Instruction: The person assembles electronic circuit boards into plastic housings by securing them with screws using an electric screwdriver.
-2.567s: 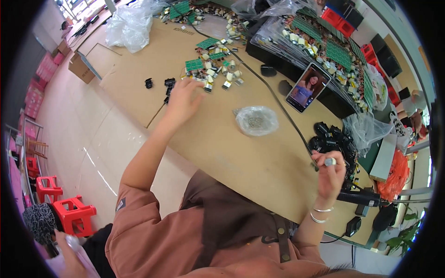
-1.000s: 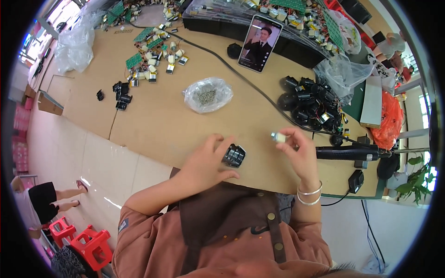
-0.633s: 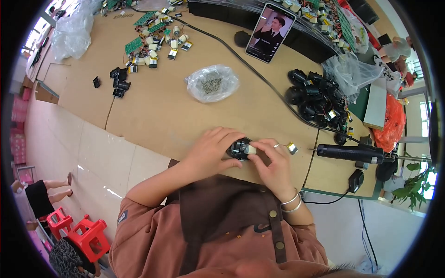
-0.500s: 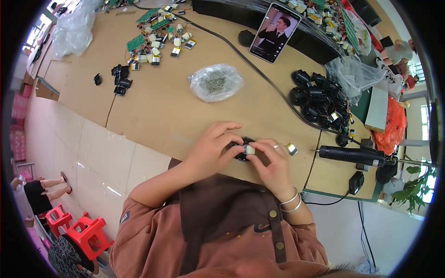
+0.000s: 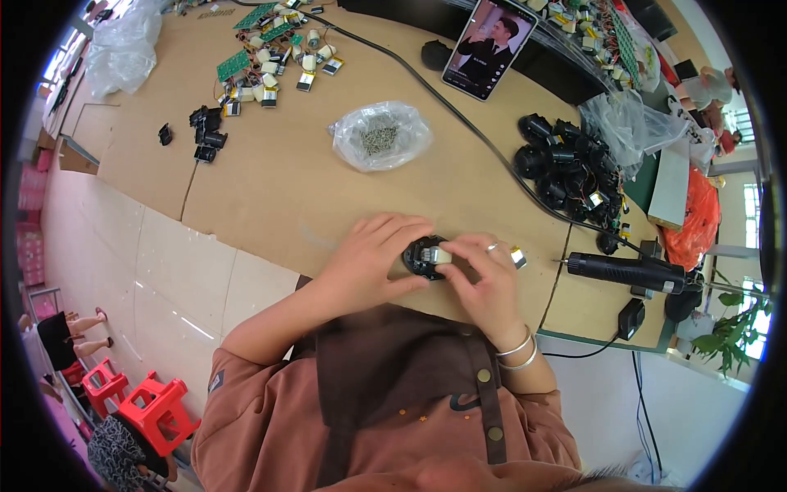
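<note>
A round black plastic housing (image 5: pixel 416 257) lies before me on the cardboard-covered table. My left hand (image 5: pixel 373 258) grips its left side, fingers along the far edge and thumb at the near edge. Thumb and fingers of my right hand (image 5: pixel 485 279) pinch a small motor (image 5: pixel 441 256), silvery with a cream-coloured end, over the housing's opening. How deep the motor sits inside I cannot tell. Just right of my right hand's fingers shows a small silver-and-yellow battery (image 5: pixel 518 257), partly hidden.
A black electric screwdriver (image 5: pixel 625 273) lies to the right. Beyond my hands sits a plastic bag of screws (image 5: pixel 379 138). Black housings (image 5: pixel 566 168) are piled at right, green circuit boards (image 5: pixel 234 66) with batteries at far left. A cable (image 5: pixel 459 123) crosses the table below a propped phone (image 5: pixel 489 49).
My left thumb has drawn back from the motor toward the housing's near edge, uncovering more of the housing. My right hand still pinches the motor.
</note>
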